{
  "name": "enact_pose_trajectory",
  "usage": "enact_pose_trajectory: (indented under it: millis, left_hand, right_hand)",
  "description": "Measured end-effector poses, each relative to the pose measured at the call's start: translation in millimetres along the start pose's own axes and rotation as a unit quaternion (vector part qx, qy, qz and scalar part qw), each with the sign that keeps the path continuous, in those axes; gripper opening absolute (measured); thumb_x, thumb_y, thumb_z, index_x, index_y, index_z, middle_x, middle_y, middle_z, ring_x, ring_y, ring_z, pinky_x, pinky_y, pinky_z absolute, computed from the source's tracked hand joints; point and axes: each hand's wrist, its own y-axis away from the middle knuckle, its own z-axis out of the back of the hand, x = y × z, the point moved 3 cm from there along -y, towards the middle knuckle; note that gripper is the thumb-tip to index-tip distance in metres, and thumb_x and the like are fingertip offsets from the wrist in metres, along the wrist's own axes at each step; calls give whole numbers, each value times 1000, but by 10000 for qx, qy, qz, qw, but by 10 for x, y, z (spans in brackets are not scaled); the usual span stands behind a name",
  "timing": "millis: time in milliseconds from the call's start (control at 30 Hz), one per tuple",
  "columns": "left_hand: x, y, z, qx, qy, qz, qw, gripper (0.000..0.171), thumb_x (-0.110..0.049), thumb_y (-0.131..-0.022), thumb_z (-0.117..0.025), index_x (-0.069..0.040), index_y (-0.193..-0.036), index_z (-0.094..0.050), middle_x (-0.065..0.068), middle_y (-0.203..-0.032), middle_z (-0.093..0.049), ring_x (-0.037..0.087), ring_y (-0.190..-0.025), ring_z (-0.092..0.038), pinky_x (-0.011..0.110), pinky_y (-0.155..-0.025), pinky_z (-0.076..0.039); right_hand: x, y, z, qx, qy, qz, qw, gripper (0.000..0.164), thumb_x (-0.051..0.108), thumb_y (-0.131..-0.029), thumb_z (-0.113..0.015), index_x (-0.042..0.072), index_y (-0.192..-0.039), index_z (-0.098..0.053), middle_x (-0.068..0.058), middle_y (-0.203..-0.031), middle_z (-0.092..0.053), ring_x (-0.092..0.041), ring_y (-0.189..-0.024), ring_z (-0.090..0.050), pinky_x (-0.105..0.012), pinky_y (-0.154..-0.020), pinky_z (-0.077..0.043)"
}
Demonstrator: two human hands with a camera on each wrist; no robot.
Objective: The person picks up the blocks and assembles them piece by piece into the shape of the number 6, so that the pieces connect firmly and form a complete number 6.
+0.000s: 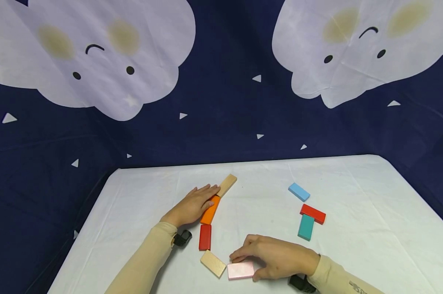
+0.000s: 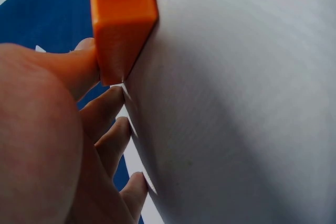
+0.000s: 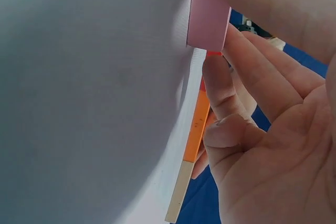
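Observation:
In the head view, my left hand [image 1: 192,206] lies over the orange block [image 1: 211,212], thumb on it and the other fingers stretched out towards its far end. Beyond that end lies a plain wooden block [image 1: 228,185]. My right hand [image 1: 278,255] pinches a pink block [image 1: 240,271] by its right end and far side. A red block [image 1: 205,237] continues the line nearer than the orange one, followed by a slanted wooden block [image 1: 213,263] beside the pink one. In the right wrist view, the thumb [image 3: 278,11] touches the pink block [image 3: 209,17].
On the right part of the white-covered table [image 1: 368,196] lie a light blue block [image 1: 299,192], another red block [image 1: 313,213] and a teal block [image 1: 305,228] touching that red one. A dark blue cloth [image 1: 229,102] with clouds hangs behind the table.

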Motion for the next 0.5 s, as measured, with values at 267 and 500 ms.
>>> enact_pose_trajectory:
  millis: [267,500]
  left_hand:
    - [-4,-4,-1,24,-23,41,10000,52,-29,-108,-47,-14,-157,-37,6,-159,-38,28,-150,-28,53,-123,-15]
    - [-8,-2,1,29,23,33,10000,52,-29,-108,-47,-15,-157,-37,6,-159,-38,28,-150,-28,53,-123,-14]
  right_hand:
    - [-38,21,-21,-11,-158,-25,9999,57,20,-88,-79,25,-141,-59,18,-124,-59,3,-108,-53,-21,-93,-48]
    - [-45,25,-23,69,-265,-104,9996,50,21,-90,-77,25,-137,-62,18,-123,-60,4,-108,-53,-21,-92,-49]
